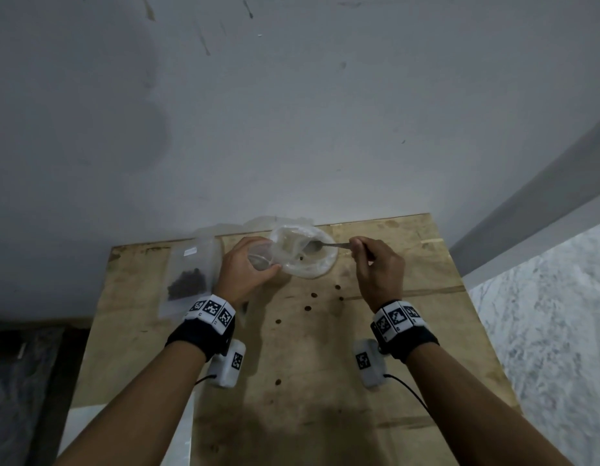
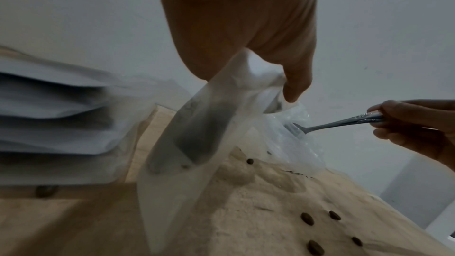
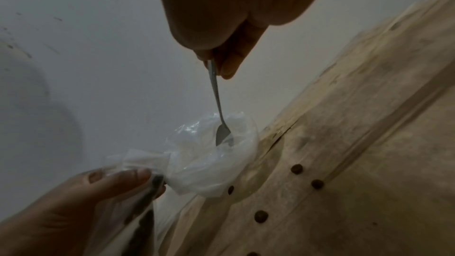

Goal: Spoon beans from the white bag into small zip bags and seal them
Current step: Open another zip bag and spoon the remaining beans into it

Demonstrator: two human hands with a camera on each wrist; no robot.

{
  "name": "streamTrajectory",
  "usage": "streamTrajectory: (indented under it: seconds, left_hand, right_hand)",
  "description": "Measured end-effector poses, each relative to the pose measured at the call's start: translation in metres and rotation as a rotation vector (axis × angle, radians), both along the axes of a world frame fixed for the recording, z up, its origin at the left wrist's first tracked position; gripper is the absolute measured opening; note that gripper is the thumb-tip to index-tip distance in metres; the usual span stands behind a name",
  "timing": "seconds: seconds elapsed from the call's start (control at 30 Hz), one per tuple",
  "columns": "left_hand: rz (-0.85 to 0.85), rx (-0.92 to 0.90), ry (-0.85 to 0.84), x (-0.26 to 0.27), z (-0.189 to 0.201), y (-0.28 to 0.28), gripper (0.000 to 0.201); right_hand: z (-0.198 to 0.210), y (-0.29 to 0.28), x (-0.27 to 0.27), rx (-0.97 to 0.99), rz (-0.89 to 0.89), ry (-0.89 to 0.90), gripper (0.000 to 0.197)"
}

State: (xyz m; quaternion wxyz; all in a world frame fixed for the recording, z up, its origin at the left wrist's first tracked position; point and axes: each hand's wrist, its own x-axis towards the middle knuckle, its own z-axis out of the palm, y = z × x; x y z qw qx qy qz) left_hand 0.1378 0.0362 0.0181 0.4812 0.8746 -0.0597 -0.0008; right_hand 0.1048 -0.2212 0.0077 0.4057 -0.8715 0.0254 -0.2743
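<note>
The white bag [image 1: 320, 260] sits rolled open at the table's far edge. My right hand [image 1: 356, 247] pinches the handle of a metal spoon [image 1: 335, 245], whose bowl is down inside that bag; the right wrist view shows the spoon [image 3: 216, 94] dipping into the white bag [image 3: 209, 166]. I cannot see what the bowl carries. My left hand [image 1: 266, 265] grips a small clear zip bag [image 1: 260, 258] by its mouth, right beside the white bag's left rim. The zip bag [image 2: 187, 133] hangs tilted from thumb and fingers, with something dark inside it.
A zip bag with dark beans [image 1: 187, 280] lies flat at the table's left, and a pile of bags [image 2: 61, 114] shows blurred there. Several loose beans [image 1: 307, 309] are scattered on the wooden table [image 1: 409, 348]. The wall stands just behind the bags.
</note>
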Motion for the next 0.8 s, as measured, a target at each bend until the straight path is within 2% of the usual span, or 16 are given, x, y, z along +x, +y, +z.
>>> streamTrajectory:
  seconds: [0.2, 0.37, 0.57, 0.8]
  left_hand:
    - [0.007, 0.005, 0.025, 0.003, 0.0, -0.001, 0.049]
    - [0.031, 0.005, 0.023, 0.004, -0.001, -0.003, 0.048]
    - [0.019, 0.013, 0.03, 0.002, -0.001, -0.005, 0.048]
    - [0.008, 0.026, 0.03, 0.002, 0.0, -0.004, 0.049]
  right_hand:
    - [-0.002, 0.001, -0.002, -0.017, 0.022, -0.039, 0.012]
    - [-0.008, -0.003, -0.006, -0.054, -0.081, -0.067, 0.009]
    - [-0.002, 0.004, -0.006, -0.034, 0.069, -0.112, 0.015]
    - [-0.01, 0.006, 0.003, -0.17, 0.078, -0.064, 0.01]
